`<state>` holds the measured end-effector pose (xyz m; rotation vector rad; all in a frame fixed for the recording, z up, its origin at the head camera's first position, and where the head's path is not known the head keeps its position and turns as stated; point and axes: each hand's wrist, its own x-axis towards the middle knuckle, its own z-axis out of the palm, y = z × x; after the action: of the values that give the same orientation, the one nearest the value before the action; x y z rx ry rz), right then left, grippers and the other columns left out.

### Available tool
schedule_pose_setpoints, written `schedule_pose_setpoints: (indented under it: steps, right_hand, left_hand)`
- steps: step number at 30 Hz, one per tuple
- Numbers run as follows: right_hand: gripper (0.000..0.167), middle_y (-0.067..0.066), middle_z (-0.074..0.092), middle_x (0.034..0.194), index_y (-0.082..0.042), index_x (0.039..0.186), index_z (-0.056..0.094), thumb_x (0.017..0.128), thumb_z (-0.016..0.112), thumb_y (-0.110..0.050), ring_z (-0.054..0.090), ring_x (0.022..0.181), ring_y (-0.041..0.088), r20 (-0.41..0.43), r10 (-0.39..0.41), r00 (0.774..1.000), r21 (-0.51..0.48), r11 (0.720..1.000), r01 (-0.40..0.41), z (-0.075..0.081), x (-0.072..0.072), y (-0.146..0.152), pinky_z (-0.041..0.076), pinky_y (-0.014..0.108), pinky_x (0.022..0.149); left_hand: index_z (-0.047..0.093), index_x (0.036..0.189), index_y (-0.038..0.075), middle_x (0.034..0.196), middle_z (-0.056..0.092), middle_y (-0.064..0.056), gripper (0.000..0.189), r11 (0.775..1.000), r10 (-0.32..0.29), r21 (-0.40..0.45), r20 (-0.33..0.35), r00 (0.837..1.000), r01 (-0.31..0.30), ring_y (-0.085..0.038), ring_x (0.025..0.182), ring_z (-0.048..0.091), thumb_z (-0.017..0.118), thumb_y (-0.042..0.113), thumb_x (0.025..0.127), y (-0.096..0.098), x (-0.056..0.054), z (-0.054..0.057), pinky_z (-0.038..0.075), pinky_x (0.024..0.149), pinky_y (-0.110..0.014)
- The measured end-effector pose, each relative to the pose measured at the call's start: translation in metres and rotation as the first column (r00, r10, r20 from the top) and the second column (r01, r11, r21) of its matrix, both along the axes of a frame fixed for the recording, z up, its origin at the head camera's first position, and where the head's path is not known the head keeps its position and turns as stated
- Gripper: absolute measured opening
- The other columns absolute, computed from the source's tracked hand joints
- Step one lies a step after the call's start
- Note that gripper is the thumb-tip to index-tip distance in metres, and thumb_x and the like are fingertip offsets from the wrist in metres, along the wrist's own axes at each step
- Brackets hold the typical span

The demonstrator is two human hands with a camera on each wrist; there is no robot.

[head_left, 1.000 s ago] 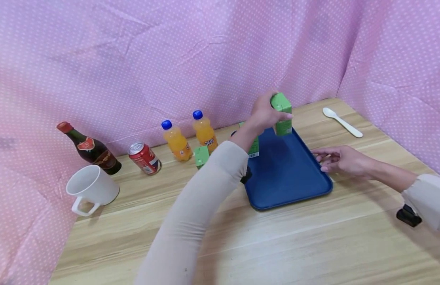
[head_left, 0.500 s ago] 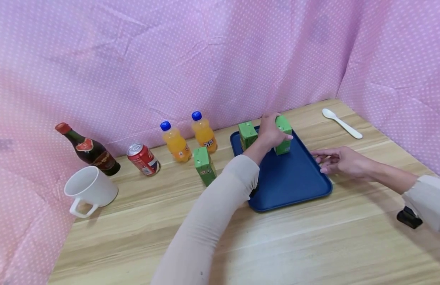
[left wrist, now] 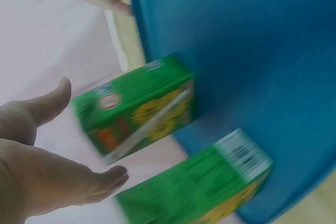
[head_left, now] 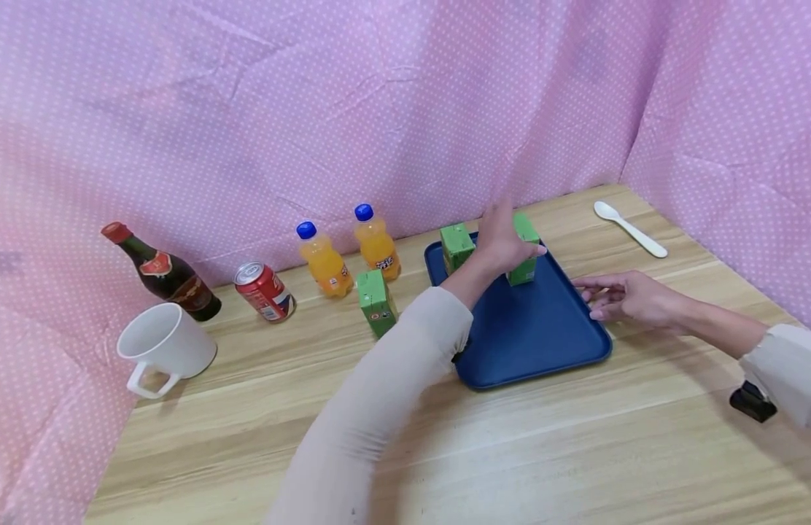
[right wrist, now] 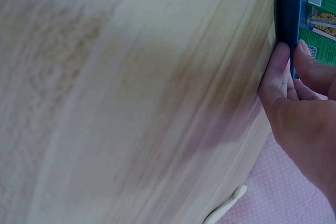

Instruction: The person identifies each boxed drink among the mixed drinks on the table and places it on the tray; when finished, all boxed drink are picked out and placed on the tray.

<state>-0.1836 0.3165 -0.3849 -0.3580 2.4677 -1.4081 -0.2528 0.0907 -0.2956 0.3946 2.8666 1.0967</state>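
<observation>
Two green drink cartons stand upright on the blue tray (head_left: 537,332), towards its back. My left hand (head_left: 502,244) is beside the right-hand carton (head_left: 524,271) and partly hides it. In the left wrist view, the thumb and fingers of that hand (left wrist: 47,177) are spread apart from this carton (left wrist: 139,108), with a gap around it. The other carton (head_left: 456,246) stands near the tray's back left corner. At the tray's right edge is my right hand (head_left: 642,297); in the right wrist view, its thumb and forefinger (right wrist: 282,56) pinch the rim.
A third green carton (head_left: 376,302) stands left of the tray. Farther left are two orange soda bottles (head_left: 327,266), a red can (head_left: 266,293), a dark bottle (head_left: 179,281) and a white mug (head_left: 172,343). A white spoon (head_left: 631,230) lies right of the tray, and pink cloth (head_left: 313,109) hangs behind.
My left hand has lowered the carton onto the tray, then let go of it with its fingers lifting away. The right hand has stayed at the tray's edge.
</observation>
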Motion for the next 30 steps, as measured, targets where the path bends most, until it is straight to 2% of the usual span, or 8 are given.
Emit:
schedule_pose_setpoints:
  steps: [5, 9, 14, 17, 19, 22, 26, 30]
  right_hand:
    - [0.061, 0.027, 0.057, 0.118, 0.011, 0.140, 0.038, 0.085, 0.064, 0.010, 0.061, 0.087, 0.004, 0.009, -0.003, 1.000, 0.000, 1.000, 0.003, 0.000, 0.001, -0.001, 0.054, 0.022, 0.075]
    - [0.061, 0.027, 0.056, 0.119, 0.012, 0.140, 0.037, 0.085, 0.063, 0.011, 0.061, 0.087, 0.004, 0.018, 0.000, 1.000, -0.008, 1.000, 0.001, -0.001, 0.002, -0.001, 0.054, 0.022, 0.076]
    - [0.061, 0.026, 0.057, 0.117, 0.011, 0.140, 0.039, 0.085, 0.063, 0.010, 0.060, 0.090, 0.003, 0.016, -0.005, 1.000, -0.023, 1.000, 0.006, 0.000, 0.003, 0.000, 0.054, 0.022, 0.076]
    - [0.062, 0.025, 0.057, 0.118, 0.011, 0.140, 0.039, 0.084, 0.065, 0.008, 0.060, 0.093, 0.003, 0.011, -0.006, 1.000, -0.027, 1.000, 0.006, 0.001, 0.004, 0.001, 0.054, 0.022, 0.077]
    - [0.062, 0.025, 0.057, 0.118, 0.010, 0.140, 0.039, 0.084, 0.066, 0.008, 0.060, 0.094, 0.003, 0.006, -0.006, 1.000, -0.021, 1.000, 0.006, 0.002, 0.004, 0.002, 0.054, 0.022, 0.077]
    - [0.062, 0.025, 0.057, 0.118, 0.010, 0.141, 0.039, 0.085, 0.066, 0.006, 0.059, 0.093, 0.003, 0.002, -0.012, 1.000, 0.002, 1.000, 0.012, 0.002, 0.004, 0.004, 0.054, 0.022, 0.076]
    - [0.062, 0.025, 0.057, 0.118, 0.009, 0.141, 0.040, 0.085, 0.066, 0.006, 0.059, 0.092, 0.003, 0.001, -0.017, 1.000, 0.017, 1.000, 0.017, 0.001, 0.004, 0.004, 0.054, 0.022, 0.075]
    - [0.062, 0.025, 0.057, 0.119, 0.009, 0.141, 0.039, 0.085, 0.066, 0.005, 0.059, 0.094, 0.003, 0.003, 0.001, 1.000, 0.005, 1.000, -0.001, 0.000, 0.003, 0.001, 0.054, 0.023, 0.076]
  left_hand:
    - [0.026, 0.152, 0.023, 0.151, 0.031, 0.001, 0.090, 0.993, -0.112, 0.046, -0.011, 0.994, 0.112, -0.016, 0.136, 0.034, 0.079, 0.035, 0.080, -0.038, 0.021, 0.034, 0.037, 0.107, -0.033]
    - [0.033, 0.148, 0.021, 0.150, 0.034, 0.002, 0.078, 0.985, -0.170, 0.030, -0.071, 0.983, 0.172, -0.016, 0.137, 0.033, 0.073, 0.040, 0.084, -0.093, 0.039, 0.043, 0.035, 0.109, -0.037]
    - [0.038, 0.146, 0.021, 0.148, 0.037, 0.002, 0.076, 0.991, -0.137, -0.038, -0.207, 0.969, 0.131, -0.017, 0.135, 0.035, 0.072, 0.047, 0.083, -0.173, 0.051, 0.026, 0.038, 0.106, -0.043]
    - [0.035, 0.147, 0.020, 0.148, 0.037, 0.001, 0.080, 0.992, -0.122, -0.017, -0.216, 0.969, 0.121, -0.020, 0.137, 0.032, 0.074, 0.045, 0.082, -0.213, 0.052, 0.014, 0.036, 0.107, -0.049]
    - [0.031, 0.149, 0.019, 0.151, 0.033, -0.001, 0.085, 0.991, -0.123, 0.023, -0.177, 0.976, 0.130, -0.022, 0.139, 0.029, 0.077, 0.041, 0.081, -0.232, 0.052, 0.007, 0.032, 0.108, -0.053]
    - [0.026, 0.151, 0.019, 0.154, 0.028, -0.004, 0.091, 0.983, -0.145, 0.102, -0.066, 0.987, 0.151, -0.027, 0.141, 0.026, 0.080, 0.033, 0.080, -0.246, 0.051, -0.005, 0.033, 0.107, -0.055]
    - [0.023, 0.152, 0.020, 0.151, 0.030, -0.006, 0.095, 0.962, -0.186, 0.218, 0.074, 0.980, 0.166, -0.033, 0.138, 0.032, 0.082, 0.023, 0.078, -0.251, 0.048, -0.022, 0.046, 0.097, -0.048]
    - [0.026, 0.151, 0.017, 0.144, 0.038, -0.009, 0.092, 0.951, -0.188, 0.264, 0.090, 0.978, 0.159, -0.037, 0.131, 0.041, 0.081, 0.013, 0.077, -0.252, 0.045, -0.033, 0.052, 0.089, -0.043]
